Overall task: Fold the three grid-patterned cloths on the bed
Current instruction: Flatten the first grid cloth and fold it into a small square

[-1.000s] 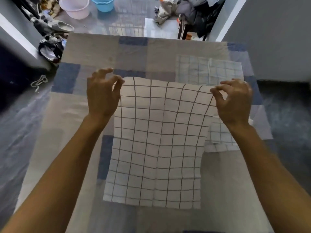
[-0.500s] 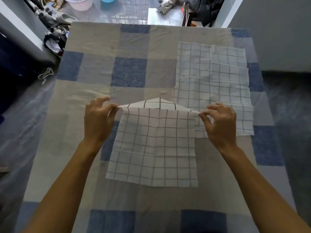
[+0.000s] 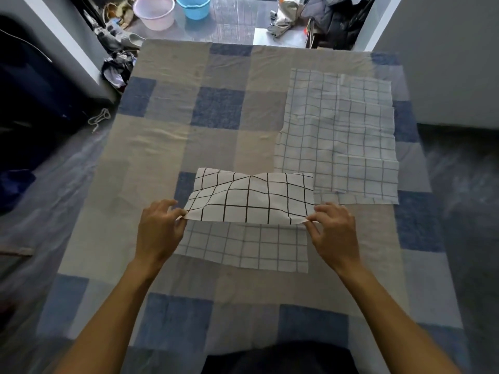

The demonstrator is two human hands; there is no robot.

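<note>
A white cloth with a black grid [image 3: 248,201] lies in the middle of the bed, its far edge turned over toward me. My left hand [image 3: 159,230] pinches the left corner of that turned edge, and my right hand [image 3: 334,230] pinches the right corner. The lower layer of the cloth [image 3: 243,247] lies flat underneath, showing between my hands. To the right lie two more grid cloths [image 3: 337,130], overlapping and spread flat, reaching from the far right of the bed down to beside my right hand.
The bed has a patchwork cover [image 3: 216,109] of blue, grey and beige squares. Beyond its far edge the floor holds a pink basin [image 3: 158,12], a blue basin [image 3: 194,5] and piled clothes [image 3: 324,17]. A wall [image 3: 445,63] stands to the right.
My hands have drawn the cloth's far edge toward me, from held up in the air to folded over its near half. The camera view has shifted back.
</note>
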